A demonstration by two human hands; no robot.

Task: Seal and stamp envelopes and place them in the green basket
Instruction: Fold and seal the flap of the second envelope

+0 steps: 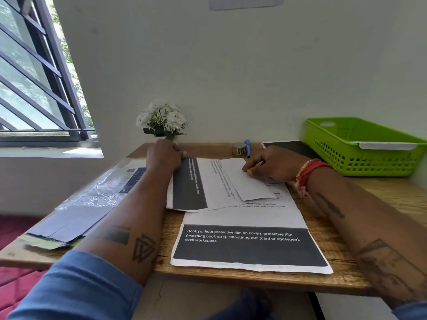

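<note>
— Near the desk's point(265, 280) back edge, what were the hands doing?

— Both were down on a printed sheet point(208, 181) turned sideways, dark band to the left. The left hand point(163, 158) lay knuckles-up, curled over the sheet's far left corner, pinning it. The right hand point(272, 165) had thumb and fingertips pinched at the edge of a white folded piece point(249, 181) lying on that sheet (an envelope or a folded flap, I couldn't tell which).

— So which step was that?

— By my reading, folding or creasing paper ahead of the sealing. No stamp showed anywhere.

— How to do it well?

— Keep the left hand as an anchor so the sheet can't skate over the second sheet point(249, 245) beneath it. Line the edges up before pressing, then run the right fingertips along the fold from one end to the other, not in dabs. A skewed crease would likely fit badly and close crooked.

— And the basket?

— The green basket point(360, 153) sat at the back right corner, well apart from the hands, with something white resting across its near rim. Envelopes point(69, 225), as I took them, lay stacked by the left edge under the left forearm, next to clear wrapping. A tape roll point(239, 148) and a blue pen point(248, 147) stood at the back edge, just beyond the right hand.
</note>
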